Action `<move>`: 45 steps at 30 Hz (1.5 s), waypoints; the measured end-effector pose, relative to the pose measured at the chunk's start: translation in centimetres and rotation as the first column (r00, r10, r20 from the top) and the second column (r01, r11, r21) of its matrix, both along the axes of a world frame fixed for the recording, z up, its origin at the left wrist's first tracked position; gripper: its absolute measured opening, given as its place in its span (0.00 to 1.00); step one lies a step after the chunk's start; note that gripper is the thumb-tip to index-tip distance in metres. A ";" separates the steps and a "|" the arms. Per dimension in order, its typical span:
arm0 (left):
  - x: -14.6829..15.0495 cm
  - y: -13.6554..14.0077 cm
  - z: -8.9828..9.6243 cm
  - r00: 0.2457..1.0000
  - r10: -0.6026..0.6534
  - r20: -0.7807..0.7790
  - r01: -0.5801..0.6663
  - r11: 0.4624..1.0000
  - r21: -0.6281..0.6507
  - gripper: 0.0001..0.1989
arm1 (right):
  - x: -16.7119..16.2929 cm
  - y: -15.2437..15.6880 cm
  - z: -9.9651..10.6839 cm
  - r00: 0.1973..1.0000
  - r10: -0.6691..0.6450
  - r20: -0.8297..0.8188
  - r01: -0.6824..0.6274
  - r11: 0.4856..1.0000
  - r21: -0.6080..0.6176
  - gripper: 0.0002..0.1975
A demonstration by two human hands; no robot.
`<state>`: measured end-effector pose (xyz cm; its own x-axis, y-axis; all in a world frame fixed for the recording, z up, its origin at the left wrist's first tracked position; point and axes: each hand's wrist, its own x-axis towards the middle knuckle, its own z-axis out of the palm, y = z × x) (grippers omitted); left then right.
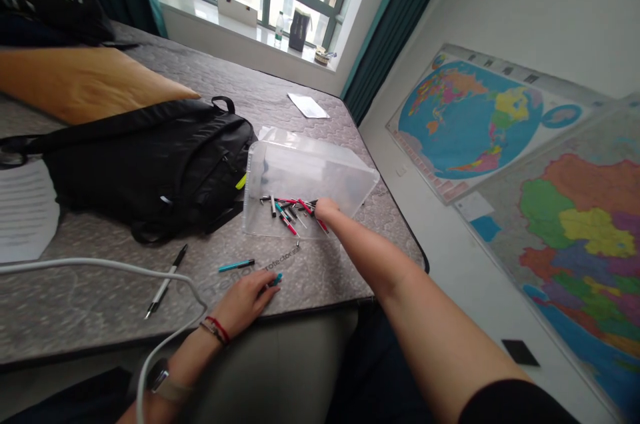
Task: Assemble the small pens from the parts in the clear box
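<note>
My left hand [246, 299] rests at the front edge of the padded surface, its fingers pinched on a small teal pen piece [277, 279]. Just behind it lies a teal pen [237, 265] with a dark end. A tiny silver-coloured bit [299, 244] sits near the printed lettering. My right hand [327, 209] reaches into a clear plastic box [310, 167] lying on its side. Its fingers look curled among loose pens and pen parts [287, 219] in red, teal, black and white; what they hold is hidden.
A black backpack [150, 164] stands left of the box, with a tan padded item [90, 81] behind. Nearer are a black-and-white pen [167, 282], a white cable [125, 265] and printed paper [27, 211]. A white sheet [308, 106] lies farther back; wall maps [470, 117] hang right.
</note>
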<state>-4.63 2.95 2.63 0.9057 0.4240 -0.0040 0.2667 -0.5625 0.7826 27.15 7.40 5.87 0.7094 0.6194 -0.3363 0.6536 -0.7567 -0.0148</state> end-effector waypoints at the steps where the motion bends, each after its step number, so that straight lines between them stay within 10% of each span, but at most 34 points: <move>1: 0.0 0.0 0.1 1.000 -0.002 0.004 0.002 1.000 0.000 0.15 | -0.1 0.0 0.2 1.000 -0.004 -0.019 0.004 1.000 0.005 0.16; 7: 0.0 0.0 0.0 0.999 0.037 0.037 -0.037 0.999 0.001 0.12 | -3.0 -1.7 2.0 0.947 0.034 -0.320 0.064 0.955 0.289 0.14; 9: 0.1 0.0 -0.1 0.997 0.056 0.049 -0.056 0.998 0.004 0.12 | -5.2 -4.1 2.1 0.725 0.103 -0.681 0.333 0.813 0.477 0.11; 13: 0.3 0.0 0.0 0.995 0.069 0.073 -0.071 0.997 0.015 0.11 | -10.2 -10.1 0.8 0.197 0.316 -0.928 0.706 0.611 0.357 0.11; 16: 0.3 -0.2 0.1 0.992 0.082 0.091 -0.083 0.997 0.003 0.11 | -13.4 -13.4 -0.5 0.062 0.344 -0.937 0.825 0.511 0.242 0.14; 21: -0.1 -0.2 0.5 0.980 0.008 0.199 -0.004 1.000 -0.020 0.11 | -16.1 -15.6 -0.4 0.060 0.371 -0.927 0.873 0.430 0.229 0.14; 28: -0.2 -0.1 0.5 0.961 -0.011 0.276 0.009 1.000 0.007 0.13 | -16.9 -17.0 2.0 0.199 0.381 -0.903 0.726 0.562 0.396 0.15; 45: -0.2 -0.3 0.9 0.967 -0.004 0.254 0.002 1.000 0.008 0.13 | -17.7 -17.0 2.1 0.401 0.449 -0.798 0.564 0.565 0.601 0.13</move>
<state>-4.84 2.70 3.49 0.8777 0.4207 0.2295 0.0583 -0.5692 0.8201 9.43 -9.63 8.02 0.3912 0.9015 -0.1849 -0.1758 -0.1240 -0.9766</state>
